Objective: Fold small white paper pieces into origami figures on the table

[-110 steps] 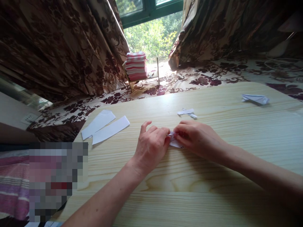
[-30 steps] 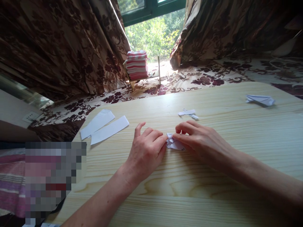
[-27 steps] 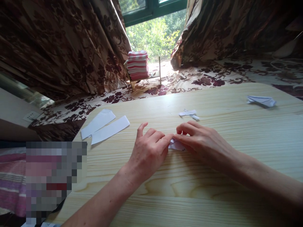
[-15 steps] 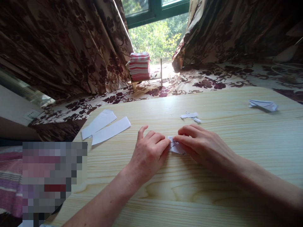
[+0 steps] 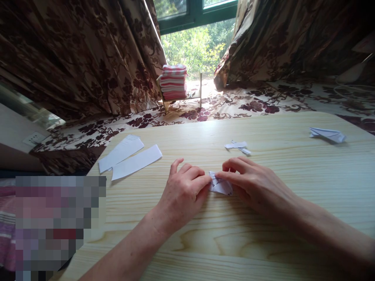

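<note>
A small folded piece of white paper (image 5: 221, 187) lies on the wooden table (image 5: 234, 249) between my hands. My left hand (image 5: 187, 185) grips its left edge between thumb and index finger, the little finger raised. From the other side my right hand (image 5: 249, 177) presses on its top with the index fingertip; the right thumb is mostly hidden beneath the hand. Faint dark marks show on the paper's lower right corner.
Two white paper strips (image 5: 137, 162) lie at the table's left. Small paper scraps (image 5: 238, 146) sit just beyond my right hand, and a folded paper piece (image 5: 328, 134) rests at the far right. Stacked pink-and-white cloths (image 5: 173, 82) stand on a small rack by the window.
My right hand's fingers have eased slightly away from the folded paper, so more of its right side shows. My left hand keeps its grip. The view has shifted a little.
</note>
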`<state>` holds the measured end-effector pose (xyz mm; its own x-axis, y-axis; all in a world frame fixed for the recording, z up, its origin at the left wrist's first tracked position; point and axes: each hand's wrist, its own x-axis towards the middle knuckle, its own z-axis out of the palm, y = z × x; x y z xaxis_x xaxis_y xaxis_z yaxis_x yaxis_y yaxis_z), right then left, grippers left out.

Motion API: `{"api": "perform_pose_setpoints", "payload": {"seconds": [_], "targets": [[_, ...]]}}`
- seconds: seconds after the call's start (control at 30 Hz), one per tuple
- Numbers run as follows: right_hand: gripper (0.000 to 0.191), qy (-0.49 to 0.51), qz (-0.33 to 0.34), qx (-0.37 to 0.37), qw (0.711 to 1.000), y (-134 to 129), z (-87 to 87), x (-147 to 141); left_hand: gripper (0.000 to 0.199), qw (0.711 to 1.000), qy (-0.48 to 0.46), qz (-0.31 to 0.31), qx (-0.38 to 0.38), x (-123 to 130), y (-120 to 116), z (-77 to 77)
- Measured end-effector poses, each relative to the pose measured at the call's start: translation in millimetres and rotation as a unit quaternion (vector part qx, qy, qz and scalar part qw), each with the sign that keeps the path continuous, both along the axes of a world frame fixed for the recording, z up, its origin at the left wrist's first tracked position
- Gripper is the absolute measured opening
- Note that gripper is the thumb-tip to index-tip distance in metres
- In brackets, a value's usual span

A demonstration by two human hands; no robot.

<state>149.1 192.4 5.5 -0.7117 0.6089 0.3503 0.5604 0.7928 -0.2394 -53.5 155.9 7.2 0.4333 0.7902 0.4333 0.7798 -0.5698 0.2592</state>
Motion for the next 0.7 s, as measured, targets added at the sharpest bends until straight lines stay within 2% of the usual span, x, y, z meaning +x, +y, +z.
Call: {"api": "perform_pose_setpoints", "payload": {"seconds": [0.27, 0.4, 0.7], "targets": [[0.037, 0.007, 0.011, 0.023, 1.0, -0.1, -0.8, 0.8, 0.024, 1.0, 0.023, -0.001, -0.014, 4.1, -1.0, 1.6], [0.034, 0.018, 0.022, 0.041, 0.999, -1.5, -0.4, 2.1, 0.025, 0.999, 0.031, 0.01, -0.026, 5.5, -1.2, 3.3], [0.038, 0.012, -0.001, -0.009, 1.0, -4.6, -1.3, 2.3, 0.024, 0.998, 0.045, 0.014, -0.044, 5.8, -4.1, 6.2]]}}
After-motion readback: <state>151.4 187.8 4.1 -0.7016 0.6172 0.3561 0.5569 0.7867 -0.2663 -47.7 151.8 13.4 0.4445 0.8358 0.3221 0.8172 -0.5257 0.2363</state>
